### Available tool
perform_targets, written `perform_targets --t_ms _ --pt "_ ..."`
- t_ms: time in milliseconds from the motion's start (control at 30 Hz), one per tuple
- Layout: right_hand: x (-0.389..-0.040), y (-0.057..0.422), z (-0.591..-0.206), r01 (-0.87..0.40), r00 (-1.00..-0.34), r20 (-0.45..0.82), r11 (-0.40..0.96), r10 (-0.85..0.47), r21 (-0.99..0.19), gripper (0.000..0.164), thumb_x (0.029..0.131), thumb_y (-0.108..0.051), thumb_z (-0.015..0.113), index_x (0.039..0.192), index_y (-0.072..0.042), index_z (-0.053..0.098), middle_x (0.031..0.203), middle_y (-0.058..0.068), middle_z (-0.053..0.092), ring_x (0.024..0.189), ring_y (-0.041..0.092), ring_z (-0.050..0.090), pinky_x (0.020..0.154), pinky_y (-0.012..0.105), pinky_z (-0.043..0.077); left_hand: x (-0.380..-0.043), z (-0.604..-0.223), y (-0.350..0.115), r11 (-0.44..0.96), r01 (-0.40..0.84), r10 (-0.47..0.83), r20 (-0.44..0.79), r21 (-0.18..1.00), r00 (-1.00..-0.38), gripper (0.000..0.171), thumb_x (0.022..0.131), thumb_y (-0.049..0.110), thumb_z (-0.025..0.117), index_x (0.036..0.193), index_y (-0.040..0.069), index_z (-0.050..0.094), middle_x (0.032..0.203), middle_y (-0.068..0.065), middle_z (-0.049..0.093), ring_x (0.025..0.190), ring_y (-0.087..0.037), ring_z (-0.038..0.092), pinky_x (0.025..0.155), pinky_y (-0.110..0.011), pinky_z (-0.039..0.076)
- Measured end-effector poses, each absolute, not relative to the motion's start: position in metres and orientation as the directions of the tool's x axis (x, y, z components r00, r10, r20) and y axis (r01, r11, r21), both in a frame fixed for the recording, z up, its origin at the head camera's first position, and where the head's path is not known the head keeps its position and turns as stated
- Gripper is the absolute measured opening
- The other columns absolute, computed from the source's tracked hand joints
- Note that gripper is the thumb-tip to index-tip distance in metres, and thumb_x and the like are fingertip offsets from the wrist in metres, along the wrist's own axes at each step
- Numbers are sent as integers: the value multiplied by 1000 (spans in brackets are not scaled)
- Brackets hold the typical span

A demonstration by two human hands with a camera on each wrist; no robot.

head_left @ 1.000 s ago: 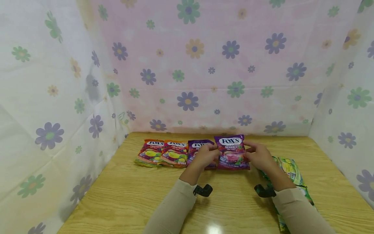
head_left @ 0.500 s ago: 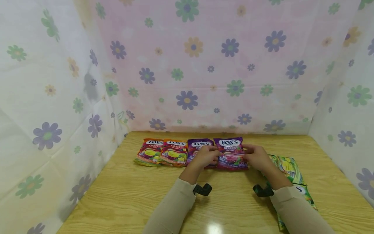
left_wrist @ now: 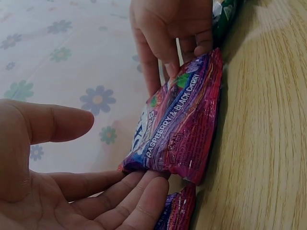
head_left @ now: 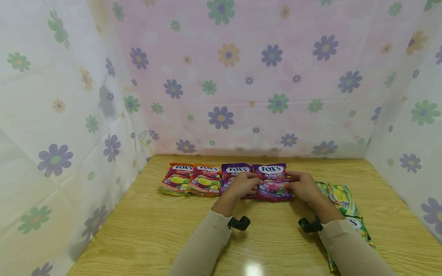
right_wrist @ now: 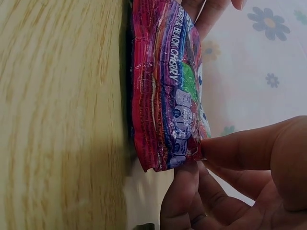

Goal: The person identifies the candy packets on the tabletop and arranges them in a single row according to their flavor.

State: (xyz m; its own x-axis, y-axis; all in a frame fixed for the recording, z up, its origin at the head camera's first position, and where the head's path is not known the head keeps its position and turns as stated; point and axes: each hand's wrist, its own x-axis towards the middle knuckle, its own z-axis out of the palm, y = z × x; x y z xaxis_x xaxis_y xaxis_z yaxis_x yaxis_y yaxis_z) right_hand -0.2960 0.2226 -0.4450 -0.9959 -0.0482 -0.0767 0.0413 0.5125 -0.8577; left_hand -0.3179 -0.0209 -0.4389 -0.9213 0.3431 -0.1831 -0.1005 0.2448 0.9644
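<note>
Bracketing the outer berries bag (head_left: 272, 186): both hands are framing this purple FOX'S packet from its two sides, probably so that pressure on one edge is being answered at the other.
Packet's place: it is lying on the wooden table (head_left: 269, 245) at the right end of the row, label reading toward the person; whether its back is resting fully flat, I cannot tell.
Left hand (head_left: 241, 184): its fairly straight fingers are lying close together, tips touching the packet's left edge, while the thumb is standing well apart; seemingly they are serving as a stop rather than a grip.
Right hand (head_left: 305, 186): thumb and fingers are pinching the packet's right edge near its lower corner, likely because that thin margin is offering an easier hold than the bulging middle.
Inner berries bag (head_left: 237, 169): it is sitting just beside the outer one, partly hidden behind the left hand, so matching purple packets are pairing up.
Orange fruits bags (head_left: 206, 181): two are continuing the row leftward, one overlapping the other slightly; flavours appear to be grouped by colour, with labels facing alike.
Green bags (head_left: 340, 197): these are lying apart from the row, partly covered by the right forearm; their exact number is being hidden.
Floral cloth (head_left: 252, 69): it is hanging behind the table, closing off the back.
</note>
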Motion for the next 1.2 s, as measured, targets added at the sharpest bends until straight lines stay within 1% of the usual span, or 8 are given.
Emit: perform_targets --t_ms 200,400,533,700,867,1000,1133,1200 --pt "-297 225 -446 42 -996 -78 506 -50 -862 53 104 -6 55 156 -4 45 141 31 56 112 31 64 77 30 56 -318 -437 -21 244 -113 344 -195 963 -919 55 99 26 67 146 -1 54 124 -13 71 105 -22 71 93 -40 61" --pt "-296 227 -446 45 -995 -84 510 -54 -859 52 104 -5 54 156 -3 45 143 30 55 113 32 61 77 29 55 -318 -439 -21 249 -120 343 -203 961 -917 55 99 27 68 147 1 55 127 -13 70 107 -22 71 96 -41 60" --pt "-297 228 -447 36 -996 -76 524 -56 -851 50 104 -4 53 154 -1 46 143 30 56 121 36 60 80 29 55 -317 -439 -20 258 -119 338 -205 959 -918 55 99 27 68 146 1 55 127 -13 69 108 -22 70 98 -42 59" --pt "-297 229 -447 40 -995 -81 536 -52 -843 48 104 -4 53 152 2 48 143 31 56 124 38 60 82 30 56 -317 -438 -20 266 -117 339 -206 957 -918 55 99 27 67 146 1 55 128 -13 69 110 -23 70 98 -41 59" --pt "-296 230 -446 48 -994 -94 529 -61 -848 48 105 -3 51 152 5 46 144 33 54 123 39 61 84 35 59 -317 -437 -19 278 -127 330 -218 952 -918 54 98 28 69 144 2 57 129 -13 69 112 -25 70 101 -44 57" --pt "-296 230 -445 45 -991 -103 513 -85 -857 48 105 -3 50 151 7 45 145 34 53 118 37 64 82 37 61 -315 -435 -21 295 -154 298 -243 943 -923 50 99 29 69 140 2 61 132 -12 68 115 -25 70 104 -45 55" --pt "-294 231 -443 45 -986 -121 519 -114 -854 51 104 -6 53 152 9 42 146 33 52 114 33 66 81 36 61 -313 -432 -23 306 -146 293 -239 941 -926 46 100 29 67 135 0 63 131 -13 68 115 -25 71 102 -41 57" --pt "-292 233 -438 38 -984 -123 528 -127 -848 53 105 -9 53 152 10 40 147 33 51 114 35 67 83 38 61 -312 -430 -24 315 -119 302 -219 942 -928 45 100 30 67 133 0 65 128 -12 69 113 -25 71 101 -40 58"
